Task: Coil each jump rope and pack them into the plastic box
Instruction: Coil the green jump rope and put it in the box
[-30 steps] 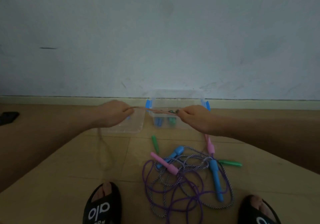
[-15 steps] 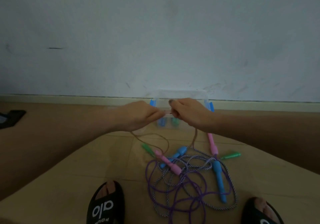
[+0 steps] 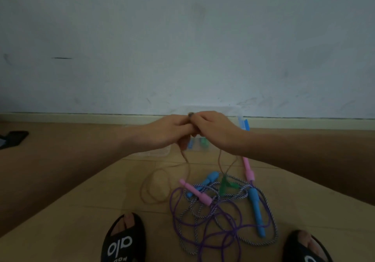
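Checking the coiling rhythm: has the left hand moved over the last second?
Yes. The left hand has travelled rightward, meeting the right hand in front of the clear plastic box, which stays against the wall.

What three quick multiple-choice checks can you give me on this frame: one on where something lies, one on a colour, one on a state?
1. Where does the plastic box sit?
A. against the wall, behind the hands
B. between the two sandals
C. on the dark object at far left

2. What colour are the handles on the purple rope?
A. green
B. pink
C. blue

3. What are the left hand and right hand doing?
A. resting flat on the floor
B. spread wide apart
C. meeting in front of the box, gripping the tan rope

Answers:
1. A: its clear wall and blue latch show at the baseboard, past the hands.
2. B: the purple cord runs into a pink handle in the pile.
3. C: the fingers of both hands touch, and tan loops hang below them.
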Demonstrator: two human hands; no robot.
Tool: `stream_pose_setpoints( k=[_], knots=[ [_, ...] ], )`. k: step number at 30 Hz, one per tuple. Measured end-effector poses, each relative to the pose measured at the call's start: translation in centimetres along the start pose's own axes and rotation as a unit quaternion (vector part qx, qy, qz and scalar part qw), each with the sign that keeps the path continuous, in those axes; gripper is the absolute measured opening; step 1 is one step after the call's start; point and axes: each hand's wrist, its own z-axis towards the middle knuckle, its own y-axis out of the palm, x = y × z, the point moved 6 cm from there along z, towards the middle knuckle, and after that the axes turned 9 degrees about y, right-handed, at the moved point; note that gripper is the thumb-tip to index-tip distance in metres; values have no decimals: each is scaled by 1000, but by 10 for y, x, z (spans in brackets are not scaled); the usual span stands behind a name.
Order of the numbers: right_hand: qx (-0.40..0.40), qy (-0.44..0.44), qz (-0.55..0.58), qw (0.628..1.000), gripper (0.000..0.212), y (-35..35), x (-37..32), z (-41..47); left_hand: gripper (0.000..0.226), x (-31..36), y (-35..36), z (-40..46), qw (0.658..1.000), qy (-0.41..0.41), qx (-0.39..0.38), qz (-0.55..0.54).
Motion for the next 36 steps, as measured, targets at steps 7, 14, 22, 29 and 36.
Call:
stream_pose_setpoints(
  k=[7, 14, 22, 29, 36],
  knots=[
    [-12, 73, -95, 993, 48, -14, 46, 0, 37, -64, -54, -20, 903, -117, -67, 408],
    [-53, 173, 116, 977, 36, 1, 49, 3, 57, -48, -24, -23, 975, -104, -57, 189],
    [-90, 200, 184, 958, 38, 8, 42, 1, 35, -6, 0, 5, 948, 23, -83, 306],
    [-124, 235, 253, 930, 21, 24, 44, -5, 21, -22, -2, 6, 929, -9, -7, 370],
    [-57, 279, 534, 796, 23, 18, 42, 4, 64, -5, 26, -7, 983, -134, -72, 101]
  ],
)
